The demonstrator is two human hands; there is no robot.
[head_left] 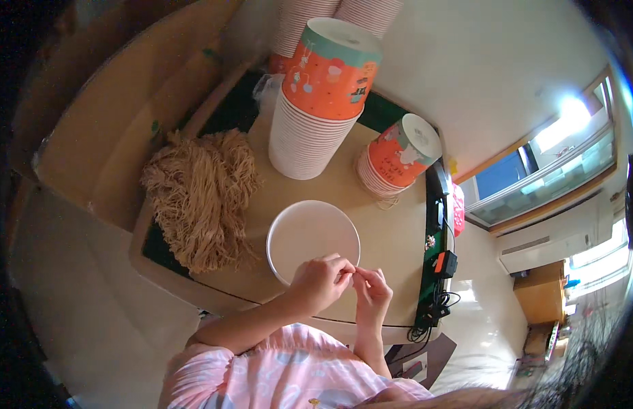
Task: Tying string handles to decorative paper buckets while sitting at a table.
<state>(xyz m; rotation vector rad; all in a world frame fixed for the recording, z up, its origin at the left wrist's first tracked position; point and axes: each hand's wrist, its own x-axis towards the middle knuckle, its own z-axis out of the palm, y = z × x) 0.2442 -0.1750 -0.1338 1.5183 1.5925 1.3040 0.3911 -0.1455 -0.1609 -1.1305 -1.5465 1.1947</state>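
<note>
A white round paper bucket (pixel 299 235) stands open side up on the table in front of me, its inside facing me. My left hand (pixel 322 281) is over its near right rim with the fingers pinched. Just right of the rim, my right hand (pixel 372 294) is pinched too, its fingertips meeting those of the left. What lies between the fingertips is too small to make out. To the left of the bucket spreads a big bundle of tan strings (pixel 204 198), loose and tangled at the ends.
Behind the bucket rises a tall stack of nested paper buckets (pixel 313 129), orange and green on top. A shorter stack (pixel 398 153) stands right of it. A large cardboard box (pixel 112 129) is at the left. Cables and a black-orange plug (pixel 446 264) line the table's right edge.
</note>
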